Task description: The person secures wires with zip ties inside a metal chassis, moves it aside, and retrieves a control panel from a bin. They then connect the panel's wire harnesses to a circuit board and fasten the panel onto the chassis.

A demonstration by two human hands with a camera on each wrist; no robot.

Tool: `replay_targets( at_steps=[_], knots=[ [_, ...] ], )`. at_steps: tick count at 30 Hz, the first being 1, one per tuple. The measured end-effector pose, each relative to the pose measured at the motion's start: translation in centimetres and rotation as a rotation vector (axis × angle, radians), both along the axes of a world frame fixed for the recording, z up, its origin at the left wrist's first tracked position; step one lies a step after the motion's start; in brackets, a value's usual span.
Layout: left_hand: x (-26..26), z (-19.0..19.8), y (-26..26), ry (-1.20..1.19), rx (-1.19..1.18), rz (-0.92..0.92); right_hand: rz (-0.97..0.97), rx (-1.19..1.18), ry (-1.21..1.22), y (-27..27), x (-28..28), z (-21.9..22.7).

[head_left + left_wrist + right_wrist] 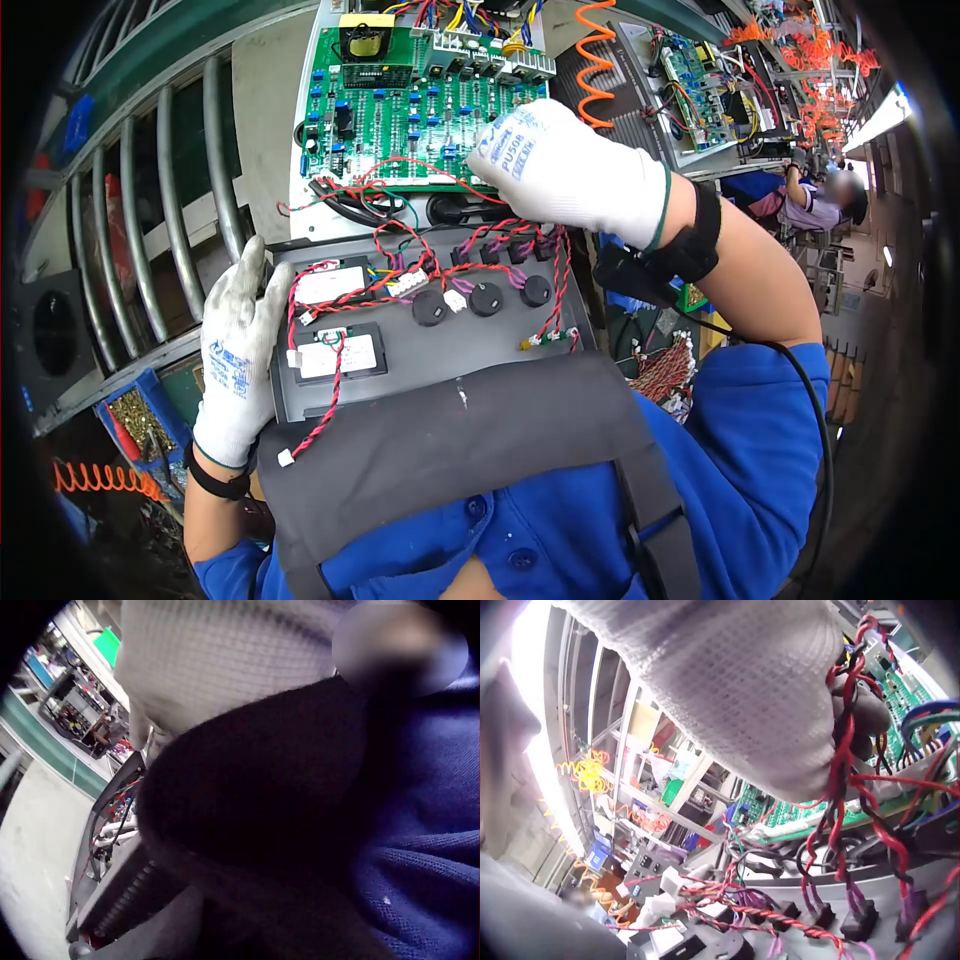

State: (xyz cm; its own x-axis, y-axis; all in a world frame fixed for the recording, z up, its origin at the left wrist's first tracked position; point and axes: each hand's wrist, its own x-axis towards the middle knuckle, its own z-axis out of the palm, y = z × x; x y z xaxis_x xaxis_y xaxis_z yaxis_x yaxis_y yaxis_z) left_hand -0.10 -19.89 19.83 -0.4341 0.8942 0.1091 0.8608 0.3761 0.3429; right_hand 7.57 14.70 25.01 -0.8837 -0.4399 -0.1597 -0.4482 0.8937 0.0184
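While the right hand [570, 172] curled its fingers round a bundle of red-and-black twisted wires [846, 727], I traced their line from my remote seat: they dropped from its grasp to the black switches [859, 922] on the grey panel [420, 352], which lay on the wearer's side of that hand. What counted, I judged, was that the green circuit board [390, 140] lay just past the right hand and to its left, long axis running side to side, with the hand over its near right corner; whether they touched, I couldn't tell. The right hand was clearly the nearer of the two. Well to its left, the left hand [238, 345] rested with fingers extended along the panel's edge, gripping nothing that I could make out. Ahead of those fingers ran metal rollers [217, 150], beside a pale stretch of worktop [265, 110]. Past the right hand hung an orange coiled hose [596, 38], then a second board unit [688, 88]; far off to its right was another person [825, 205].
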Motion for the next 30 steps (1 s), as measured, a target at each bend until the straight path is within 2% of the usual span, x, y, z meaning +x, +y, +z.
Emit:
replay_targets(
  at_steps=[2, 3, 4, 6, 8, 9, 10, 11, 12, 13, 15, 16, 18, 19, 20, 22, 24, 26, 28, 29, 30],
  knots=[
    [-0.1, -0.5, -0.2, -0.019, 0.017, 0.015, -0.169, -0.09, -0.215, 0.3, -0.9, 1.3],
    [0.0, -0.7, -0.2, -0.064, 0.015, 0.023, -0.236, -0.326, -0.105, 1.6, -0.8, 0.2],
    [0.0, -0.5, -0.1, -0.064, 0.016, 0.04, -0.277, -0.629, 0.159, 1.2, -0.6, 1.3],
    [0.0, 0.8, -0.4, -0.221, -0.056, 0.118, -0.443, -0.645, 0.197, 0.0, 1.6, 6.5],
    [-1.2, 2.1, -1.0, -0.134, 0.035, 0.145, -0.226, -0.711, -0.078, -1.8, 4.2, 5.8],
    [-2.1, 2.7, -0.8, -0.184, 0.122, 0.172, -0.163, -0.55, -0.149, -3.2, 4.6, 4.8],
    [-2.8, 3.3, -0.2, -0.226, 0.22, 0.199, -0.164, -0.424, -0.122, -4.5, 5.1, 3.6],
    [-3.0, 5.0, 0.8, -0.297, 0.241, 0.198, -0.18, -0.419, -0.074, -5.6, 5.3, 1.7],
    [-3.5, 5.6, 1.9, -0.17, 0.293, 0.069, -0.195, -0.406, -0.027, -6.2, 5.4, 0.3],
    [-3.3, 6.6, 3.5, -0.167, 0.279, -0.02, -0.189, -0.4, -0.012, -6.2, 5.4, -0.1],
    [-2.7, 7.6, 6.0, -0.203, 0.263, -0.196, -0.284, -0.656, -0.086, -5.9, 5.4, -0.2],
    [-2.5, 7.2, 7.0, -0.244, 0.26, -0.282, -0.392, -0.663, -0.16, -5.5, 5.7, 0.6],
    [-1.9, 6.6, 9.0, -0.356, 0.142, -0.314, -0.339, -0.825, -0.12, -4.5, 7.3, 1.0],
    [-1.7, 6.4, 9.7, -0.372, 0.082, -0.337, -0.319, -0.834, -0.215, -3.9, 7.9, 1.8],
    [-1.5, 6.2, 10.2, -0.391, 0.018, -0.357, -0.16, -0.811, -0.194, -3.5, 8.5, 1.6],
    [-1.2, 6.1, 10.8, -0.36, -0.123, -0.414, -0.2, -0.727, -0.333, -3.4, 10.0, 1.8],
    [-1.3, 4.8, 10.4, -0.27, -0.102, -0.435, -0.236, -0.69, -0.373, -3.0, 9.9, 1.5],
    [-2.2, 5.2, 10.7, -0.376, -0.045, -0.319, -0.255, -0.646, -0.316, -2.9, 9.6, 1.9],
    [-3.2, 6.7, 10.2, -0.688, -0.218, 0.009, -0.283, -0.663, -0.333, -2.6, 8.6, 2.7],
    [-3.7, 6.3, 9.7, -0.762, -0.14, 0.083, -0.31, -0.665, -0.352, -2.5, 8.0, 2.9],
    [-3.9, 5.6, 9.1, -0.835, -0.059, 0.16, -0.323, -0.807, -0.163, -2.5, 7.7, 1.6]
  ],
)
